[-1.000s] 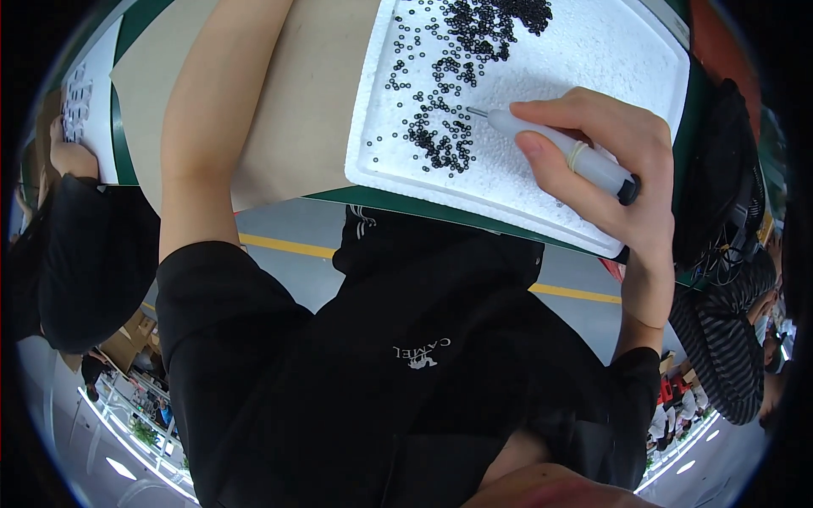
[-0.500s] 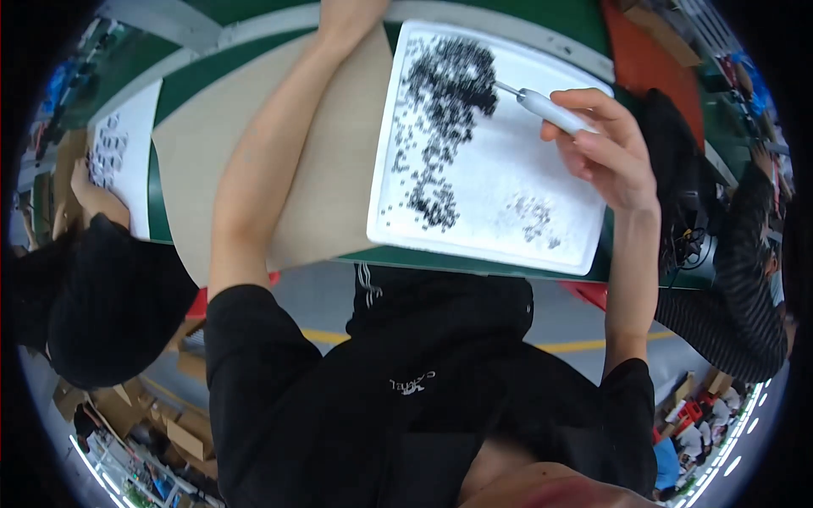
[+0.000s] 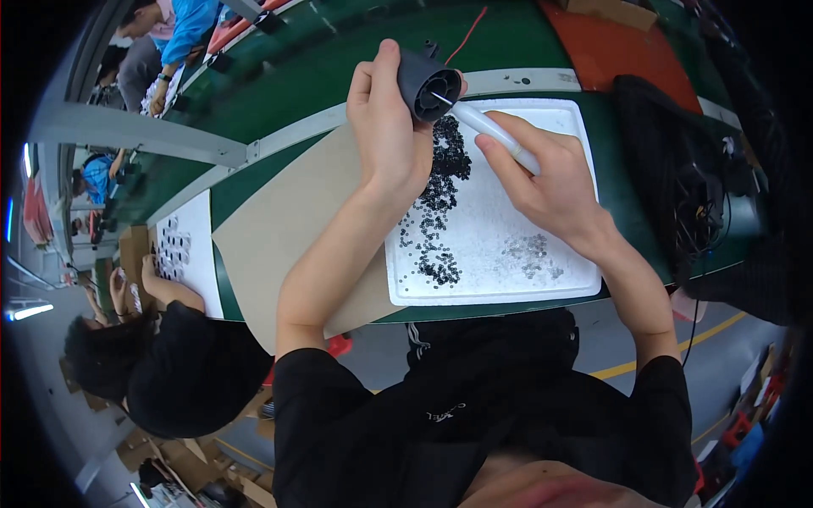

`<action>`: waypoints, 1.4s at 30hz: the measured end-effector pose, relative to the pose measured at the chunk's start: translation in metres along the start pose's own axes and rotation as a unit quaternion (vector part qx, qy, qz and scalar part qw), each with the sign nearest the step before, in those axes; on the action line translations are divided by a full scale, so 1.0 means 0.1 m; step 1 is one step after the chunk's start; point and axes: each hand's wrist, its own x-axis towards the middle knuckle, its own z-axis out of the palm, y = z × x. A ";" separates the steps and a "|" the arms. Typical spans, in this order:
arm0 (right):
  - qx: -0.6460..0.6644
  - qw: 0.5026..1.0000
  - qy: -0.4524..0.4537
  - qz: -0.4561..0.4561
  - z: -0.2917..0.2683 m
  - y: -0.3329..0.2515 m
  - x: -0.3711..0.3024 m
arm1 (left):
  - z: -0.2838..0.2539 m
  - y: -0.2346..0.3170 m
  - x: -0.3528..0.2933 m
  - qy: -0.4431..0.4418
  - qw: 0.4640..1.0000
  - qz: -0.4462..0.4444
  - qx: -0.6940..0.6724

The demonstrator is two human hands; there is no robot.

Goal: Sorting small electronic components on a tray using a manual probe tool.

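Note:
My left hand (image 3: 385,127) is closed around a dark grey, tube-shaped plastic housing (image 3: 413,80), its open end with inner ribs turned toward me. In my right hand (image 3: 555,182) is a slim white screwdriver-like tool (image 3: 498,134), held like a pen. Its thin metal tip reaches into the housing's open end; whether a small part sits on the tip is too small to tell. Below both hands lies a white tray (image 3: 495,224). Many tiny black pieces (image 3: 440,182) are spread down its left side, with a thinner scatter of greyish ones (image 3: 529,254) at the near right.
A beige board (image 3: 271,233) lies left of the tray on the green table. Behind runs a grey metal rail (image 3: 542,80), with a red wire (image 3: 468,35) beyond. An orange mat (image 3: 627,55) and black cloth (image 3: 648,127) are at right. At left, a co-worker (image 3: 199,364) sits by a white sheet (image 3: 201,245).
The left hand, mostly out of view before, now holds the housing above the tray's far edge. The right hand has lifted the tool from the black pieces and brought its tip into the housing.

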 end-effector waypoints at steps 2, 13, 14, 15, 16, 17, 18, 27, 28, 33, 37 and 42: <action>-0.001 1.000 0.005 0.005 0.03 0.00 -0.01 | 0.01 -0.02 -0.01 0.007 1.000 -0.022 0.005; -0.122 0.991 0.033 -0.038 0.05 -0.01 -0.08 | 0.01 -0.14 -0.04 0.010 0.999 -0.041 0.000; -0.141 0.988 0.040 -0.048 0.07 -0.01 -0.09 | 0.01 -0.14 -0.04 0.008 0.999 -0.047 0.003; -0.160 0.984 0.048 -0.059 0.09 0.00 -0.10 | 0.00 -0.15 -0.04 0.005 0.999 -0.038 0.014; -0.179 0.980 0.054 -0.069 0.10 0.01 -0.11 | 0.00 -0.15 -0.04 0.001 0.999 -0.029 0.024; -0.180 0.980 0.056 -0.062 0.10 0.02 -0.11 | -0.01 -0.16 -0.03 -0.002 0.999 -0.020 0.035; -0.185 0.980 0.048 -0.059 0.10 0.04 -0.11 | 0.00 -0.16 -0.03 -0.003 0.999 -0.026 0.037; -0.219 0.972 0.037 -0.077 0.08 0.07 -0.13 | 0.02 -0.21 -0.06 -0.009 0.999 0.001 0.047; -0.229 0.969 0.039 -0.089 0.08 0.07 -0.14 | 0.03 -0.20 -0.08 -0.023 0.997 0.025 0.072; -0.276 0.957 0.018 -0.087 0.12 0.05 -0.20 | 0.02 -0.26 -0.16 -0.014 0.993 0.040 0.109; -0.258 0.963 0.014 -0.078 0.14 0.07 -0.21 | 0.06 -0.28 -0.18 0.003 0.994 0.042 0.104; -0.256 0.963 0.017 -0.084 0.14 0.04 -0.19 | 0.06 -0.27 -0.21 0.017 0.993 0.052 0.102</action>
